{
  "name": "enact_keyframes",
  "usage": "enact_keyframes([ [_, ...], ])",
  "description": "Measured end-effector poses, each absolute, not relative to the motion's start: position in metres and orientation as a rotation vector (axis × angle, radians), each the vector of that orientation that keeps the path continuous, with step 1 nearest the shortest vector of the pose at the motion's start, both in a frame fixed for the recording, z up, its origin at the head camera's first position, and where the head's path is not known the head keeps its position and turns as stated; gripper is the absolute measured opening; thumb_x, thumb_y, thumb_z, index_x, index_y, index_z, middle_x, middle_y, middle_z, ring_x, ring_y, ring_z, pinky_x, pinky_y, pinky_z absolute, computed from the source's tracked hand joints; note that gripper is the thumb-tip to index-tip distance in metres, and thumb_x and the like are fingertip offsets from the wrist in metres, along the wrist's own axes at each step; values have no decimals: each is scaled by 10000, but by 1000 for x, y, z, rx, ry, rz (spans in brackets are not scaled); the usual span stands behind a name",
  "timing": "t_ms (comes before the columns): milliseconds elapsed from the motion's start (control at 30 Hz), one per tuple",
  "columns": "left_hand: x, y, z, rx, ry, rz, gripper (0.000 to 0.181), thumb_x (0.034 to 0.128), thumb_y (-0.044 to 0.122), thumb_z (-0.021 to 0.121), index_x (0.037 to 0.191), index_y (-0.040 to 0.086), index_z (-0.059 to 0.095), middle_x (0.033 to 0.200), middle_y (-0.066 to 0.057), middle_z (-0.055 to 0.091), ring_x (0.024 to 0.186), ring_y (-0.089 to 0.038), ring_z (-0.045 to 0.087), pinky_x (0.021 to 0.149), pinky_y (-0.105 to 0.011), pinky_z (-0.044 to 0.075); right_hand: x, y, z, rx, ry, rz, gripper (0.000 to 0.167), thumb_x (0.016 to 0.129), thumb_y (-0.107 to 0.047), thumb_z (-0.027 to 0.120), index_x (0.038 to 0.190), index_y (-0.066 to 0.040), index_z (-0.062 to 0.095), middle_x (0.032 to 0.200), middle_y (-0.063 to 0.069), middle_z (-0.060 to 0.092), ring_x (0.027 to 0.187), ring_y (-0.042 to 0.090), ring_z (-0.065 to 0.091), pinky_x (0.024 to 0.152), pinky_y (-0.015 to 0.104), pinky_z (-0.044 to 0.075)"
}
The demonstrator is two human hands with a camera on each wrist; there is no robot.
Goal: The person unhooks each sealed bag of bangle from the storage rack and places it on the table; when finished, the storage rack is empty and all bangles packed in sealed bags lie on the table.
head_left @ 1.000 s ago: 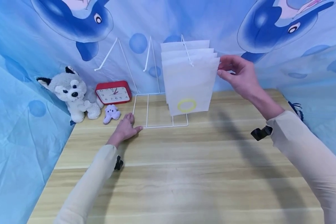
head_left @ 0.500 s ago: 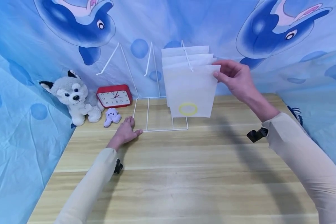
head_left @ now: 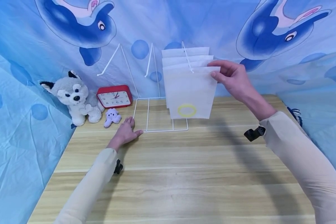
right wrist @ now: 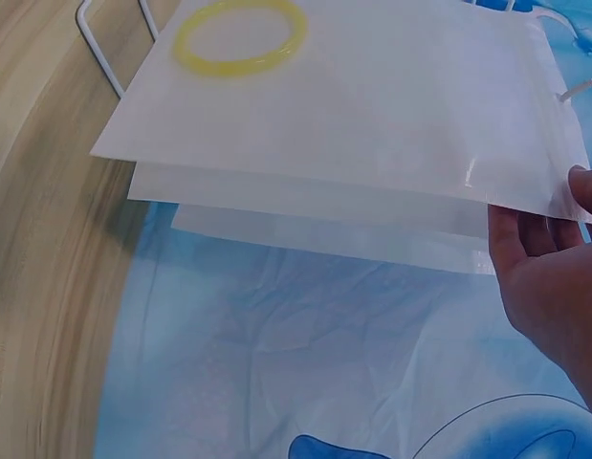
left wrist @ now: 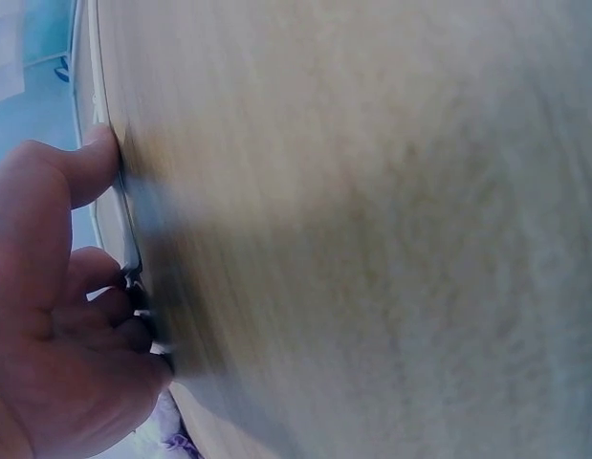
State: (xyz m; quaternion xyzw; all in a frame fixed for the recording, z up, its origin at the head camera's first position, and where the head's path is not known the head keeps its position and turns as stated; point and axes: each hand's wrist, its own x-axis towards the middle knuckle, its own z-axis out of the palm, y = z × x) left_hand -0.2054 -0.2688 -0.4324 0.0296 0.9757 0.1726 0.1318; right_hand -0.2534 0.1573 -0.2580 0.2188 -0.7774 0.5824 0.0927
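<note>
My right hand (head_left: 238, 79) pinches the upper right corner of the front white pouch (head_left: 191, 88), thumb on its face and fingers behind. A yellow ring (head_left: 187, 110) shows through near its bottom; the same ring (right wrist: 240, 38) appears in the right wrist view. Several white pouches hang one behind another on the right prong (head_left: 188, 59) of a white wire rack (head_left: 165, 131). Spread over the rack's front left base corner, my left hand (head_left: 125, 132) rests with its thumb on the front rail; in the left wrist view that hand (left wrist: 47, 306) touches the rail and table.
A grey plush husky (head_left: 78, 99), a red clock (head_left: 114, 96) and a small lilac plush toy (head_left: 112, 117) stand left of the rack. Two other rack prongs, a left one (head_left: 109, 59) and a middle one (head_left: 149, 60), carry nothing. A blue dolphin-print cloth (head_left: 226, 28) hangs behind the wooden table (head_left: 170, 186).
My right hand has moved slightly left, its thumb coming further onto the front pouch's corner. The head view has tilted up a little. My left hand stays on the rack's base.
</note>
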Motion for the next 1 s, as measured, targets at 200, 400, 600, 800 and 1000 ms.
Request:
enact_keyframes([
  [200, -206, -269, -434, 86, 2835, 504, 875, 987, 411, 602, 1518, -139, 177, 1609, -312, 64, 1481, -459, 24, 1194, -565, 68, -252, 154, -256, 631, -2322, 1747, 262, 962, -118, 683, 1218, -146, 736, 752, 70, 626, 748, 180, 605, 728, 240, 547],
  [400, -206, -269, -433, 86, 2839, 510, 860, 985, 392, 609, 1519, -135, 187, 1610, -308, 74, 1482, -457, 28, 1193, -571, 61, -249, 155, -254, 596, -2335, 1778, 262, 970, -140, 673, 1226, -149, 731, 852, 76, 676, 818, 186, 636, 756, 224, 566],
  [600, -206, -269, -432, 98, 2844, 494, 858, 990, 390, 601, 1518, -136, 176, 1607, -314, 71, 1479, -465, 29, 1188, -582, 62, -246, 155, -251, 604, -2326, 1778, 260, 970, -131, 671, 1222, -139, 733, 779, 82, 622, 748, 180, 615, 767, 226, 581],
  [800, -206, -269, -433, 93, 2845, 508, 868, 984, 398, 609, 1518, -136, 180, 1608, -312, 70, 1480, -464, 26, 1189, -580, 60, -241, 155, -247, 591, -2318, 1782, 255, 968, -122, 673, 1212, -145, 740, 706, 65, 496, 642, 173, 503, 762, 224, 583],
  [1000, -205, -270, -435, 89, 2841, 513, 865, 986, 399, 605, 1519, -134, 180, 1609, -310, 66, 1480, -464, 22, 1190, -577, 58, -235, 156, -244, 591, -2293, 1807, 249, 960, -107, 683, 1196, -145, 750, 696, 53, 488, 642, 167, 487, 730, 222, 579],
])
